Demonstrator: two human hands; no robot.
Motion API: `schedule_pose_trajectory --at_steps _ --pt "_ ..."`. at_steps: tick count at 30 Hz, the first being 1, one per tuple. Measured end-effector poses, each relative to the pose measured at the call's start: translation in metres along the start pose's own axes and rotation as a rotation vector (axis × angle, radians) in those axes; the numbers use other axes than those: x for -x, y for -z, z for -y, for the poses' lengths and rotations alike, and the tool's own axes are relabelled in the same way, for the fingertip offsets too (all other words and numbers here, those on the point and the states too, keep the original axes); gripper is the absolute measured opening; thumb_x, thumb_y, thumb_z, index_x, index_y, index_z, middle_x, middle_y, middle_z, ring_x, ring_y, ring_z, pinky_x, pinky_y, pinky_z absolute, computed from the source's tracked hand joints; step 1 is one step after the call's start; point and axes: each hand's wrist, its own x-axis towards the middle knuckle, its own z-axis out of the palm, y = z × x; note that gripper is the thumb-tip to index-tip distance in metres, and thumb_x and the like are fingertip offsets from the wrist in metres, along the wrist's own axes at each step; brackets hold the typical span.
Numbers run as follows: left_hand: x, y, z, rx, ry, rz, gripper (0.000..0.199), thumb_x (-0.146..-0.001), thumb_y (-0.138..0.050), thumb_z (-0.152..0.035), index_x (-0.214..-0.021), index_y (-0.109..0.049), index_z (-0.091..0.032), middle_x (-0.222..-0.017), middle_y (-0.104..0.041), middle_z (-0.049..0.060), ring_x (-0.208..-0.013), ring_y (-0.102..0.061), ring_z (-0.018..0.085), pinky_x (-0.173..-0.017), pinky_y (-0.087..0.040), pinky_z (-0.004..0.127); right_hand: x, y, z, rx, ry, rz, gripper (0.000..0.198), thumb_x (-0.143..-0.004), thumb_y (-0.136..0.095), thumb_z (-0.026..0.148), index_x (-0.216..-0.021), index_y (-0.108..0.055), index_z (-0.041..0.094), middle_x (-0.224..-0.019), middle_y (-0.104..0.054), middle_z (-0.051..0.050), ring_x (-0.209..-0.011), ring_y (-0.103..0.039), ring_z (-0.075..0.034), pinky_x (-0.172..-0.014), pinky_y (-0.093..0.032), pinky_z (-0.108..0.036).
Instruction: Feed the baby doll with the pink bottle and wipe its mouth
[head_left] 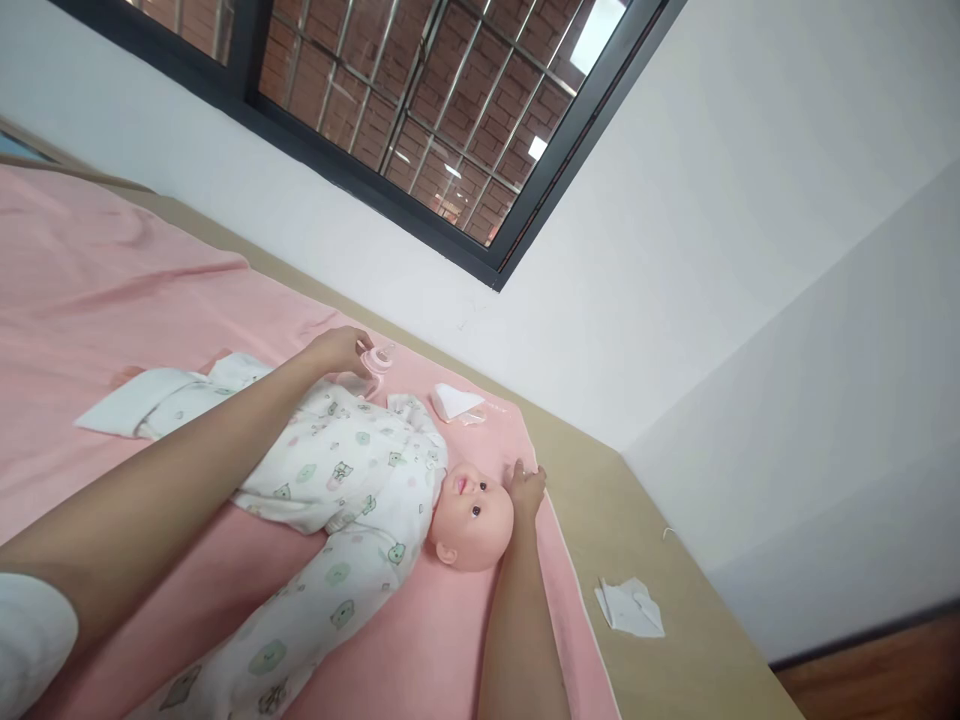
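Where my left forearm crosses the baby doll (375, 470), its legs are partly hidden; my left grip (356, 352) grasps a baby bottle (379, 358), half masked by fingers, just beside the doll's torso. Whether my right grip (527, 487), by the doll's head, pinches anything, I cannot tell. The bottle looks clear, pink-collared; the doll lies face up in a white, green-printed suit. Beneath runs a pink blanket (172, 290), then barred window (420, 110), tan counter (592, 510) and white wall (750, 250).
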Motion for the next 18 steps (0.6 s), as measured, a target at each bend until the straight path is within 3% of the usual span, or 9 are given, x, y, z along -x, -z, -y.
schedule_pose_trajectory --at_steps 3,5,8,13,18 --pt "-0.003 -0.001 0.005 -0.052 0.026 -0.008 0.030 -0.060 -0.070 -0.029 -0.089 -0.069 -0.021 -0.102 -0.075 0.003 -0.096 -0.069 0.022 -0.069 -0.048 0.024 -0.001 -0.001 -0.002 -0.002 -0.005 0.000 0.072 -0.089 -0.047 0.044 -0.143 -0.039 -0.004 -0.140 -0.051 -0.033 -0.131 -0.052 -0.038 -0.109 -0.038 -0.050" --pt "-0.004 -0.002 0.006 -0.077 0.027 -0.004 0.024 -0.060 -0.070 -0.027 -0.083 -0.070 -0.022 -0.101 -0.075 0.002 -0.096 -0.069 0.023 -0.070 -0.048 0.025 -0.001 -0.002 -0.002 0.000 -0.012 -0.001 0.073 -0.089 -0.047 0.045 -0.143 -0.039 -0.003 -0.139 -0.053 -0.032 -0.131 -0.052 -0.038 -0.108 -0.040 -0.050" --pt "-0.003 -0.006 0.004 -0.111 0.016 0.003 0.035 -0.061 -0.072 -0.034 -0.093 -0.071 -0.023 -0.109 -0.075 0.003 -0.099 -0.068 0.025 -0.072 -0.048 0.027 -0.001 -0.002 -0.002 0.010 -0.016 -0.009 0.072 -0.089 -0.047 0.045 -0.142 -0.041 -0.002 -0.139 -0.053 -0.031 -0.130 -0.053 -0.037 -0.107 -0.040 -0.048" --pt "-0.005 -0.011 -0.011 -0.184 -0.011 -0.017 0.048 -0.075 -0.062 -0.041 -0.120 -0.067 -0.024 -0.127 -0.068 0.006 -0.113 -0.063 0.028 -0.081 -0.048 0.031 0.000 -0.002 0.000 0.046 -0.015 -0.011 0.071 -0.090 -0.044 0.046 -0.142 -0.042 -0.003 -0.136 -0.055 -0.031 -0.126 -0.056 -0.037 -0.106 -0.041 -0.047" --pt "-0.026 -0.022 -0.026 -0.254 -0.037 0.071 0.057 -0.069 -0.066 -0.036 -0.123 -0.067 -0.018 -0.127 -0.067 0.015 -0.115 -0.061 0.036 -0.084 -0.048 0.037 -0.002 -0.002 -0.006 0.081 0.045 -0.018 0.070 -0.093 -0.039 0.053 -0.137 -0.048 -0.001 -0.127 -0.061 -0.032 -0.114 -0.063 -0.037 -0.093 -0.048 -0.049"
